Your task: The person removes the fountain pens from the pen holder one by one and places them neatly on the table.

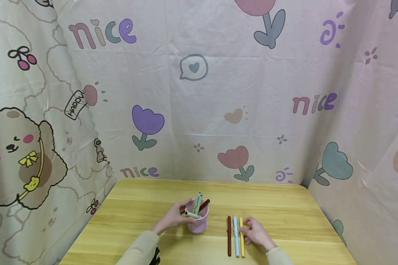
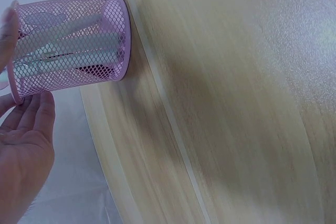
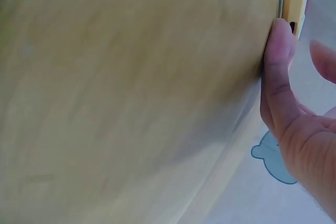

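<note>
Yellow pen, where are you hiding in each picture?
Head: the yellow pen is near the bottom, right of the middle, beside the right hand.
Left wrist: not in this picture.
Right wrist: near the top right corner, by that hand.
Shared landmark: the wooden table.

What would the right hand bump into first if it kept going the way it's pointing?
The yellow pen, most likely. The right hand is right beside it, maybe touching; the pictures don't quite settle that. The blue pen lies just beyond.
</note>
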{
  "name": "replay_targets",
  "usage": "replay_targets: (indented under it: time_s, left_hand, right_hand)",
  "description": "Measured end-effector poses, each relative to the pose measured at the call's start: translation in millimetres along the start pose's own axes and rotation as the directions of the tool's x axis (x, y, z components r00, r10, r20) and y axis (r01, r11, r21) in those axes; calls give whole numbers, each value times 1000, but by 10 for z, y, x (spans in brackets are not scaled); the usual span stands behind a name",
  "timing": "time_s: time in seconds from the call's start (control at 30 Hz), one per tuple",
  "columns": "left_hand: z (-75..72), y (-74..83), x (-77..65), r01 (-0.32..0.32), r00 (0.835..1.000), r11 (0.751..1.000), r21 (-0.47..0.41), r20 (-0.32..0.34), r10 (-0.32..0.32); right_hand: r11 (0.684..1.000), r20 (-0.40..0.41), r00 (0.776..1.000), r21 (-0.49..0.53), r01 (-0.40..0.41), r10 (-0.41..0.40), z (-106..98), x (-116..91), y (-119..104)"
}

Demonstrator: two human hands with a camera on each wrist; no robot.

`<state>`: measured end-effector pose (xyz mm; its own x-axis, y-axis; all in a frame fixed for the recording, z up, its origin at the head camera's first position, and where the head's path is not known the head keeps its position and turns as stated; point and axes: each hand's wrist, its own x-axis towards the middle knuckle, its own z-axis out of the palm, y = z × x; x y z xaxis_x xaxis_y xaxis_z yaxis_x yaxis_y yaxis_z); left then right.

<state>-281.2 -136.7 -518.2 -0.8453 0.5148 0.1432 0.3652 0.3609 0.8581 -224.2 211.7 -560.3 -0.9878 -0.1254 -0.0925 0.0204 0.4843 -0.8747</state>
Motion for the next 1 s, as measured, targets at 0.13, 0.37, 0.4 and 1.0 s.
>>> replay_targets:
  time_s: [0.13,0.37,0.4,1.0]
  left_hand:
    - [-2,-4,4,-6,1000,1000,8,4,6]
    - [7,-24,-9,4,1000,1000,19,12,-4]
    - [7,-29,-10,2,1000,1000,23,13,-2]
    - [4,-2,-1,-1,1000,1000,-7,11,1]
  right_hand:
    - [999,42,998,33,34,-35,-34,-27,-17]
    - [993,159,987,118,12,-30,-97,-84,-55]
    - [994,168,985,113,6,-25,-107,-94,-60]
    - [1000,93,995,1,25,-25,-171,-183,-359]
